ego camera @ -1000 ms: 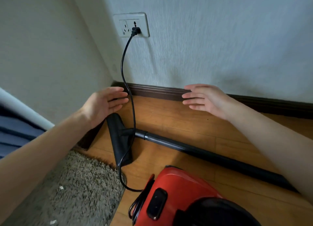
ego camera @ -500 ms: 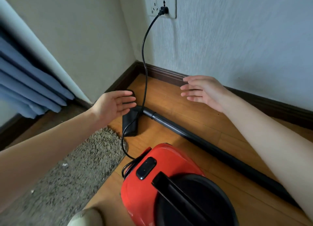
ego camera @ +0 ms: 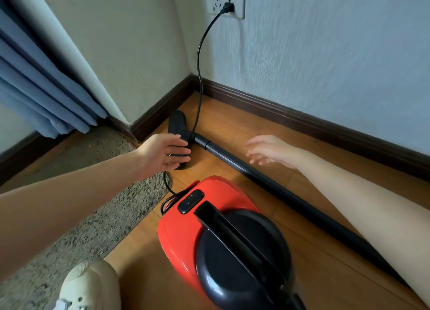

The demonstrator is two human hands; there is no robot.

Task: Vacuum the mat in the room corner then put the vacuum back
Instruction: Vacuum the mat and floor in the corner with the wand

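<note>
A red and black vacuum cleaner (ego camera: 209,221) stands on the wooden floor in front of me. Its black wand (ego camera: 267,181) lies along the floor toward the corner, ending in a black floor nozzle (ego camera: 178,123). A black power cord (ego camera: 200,60) runs from the vacuum up to a plug in the wall socket (ego camera: 226,1). The shaggy beige mat (ego camera: 93,216) lies at the left. My left hand (ego camera: 162,155) hovers with straight fingers over the nozzle, holding nothing. My right hand (ego camera: 270,150) hangs above the wand, fingers relaxed and blurred.
Blue curtains (ego camera: 39,81) hang at the far left. Dark skirting (ego camera: 302,123) runs along both walls into the corner. A light shoe (ego camera: 90,286) shows at the bottom edge beside the mat.
The view has pulled back and down from the socket. Both hands have dropped from near the wall toward the floor, and the vacuum now fills more of the frame.
</note>
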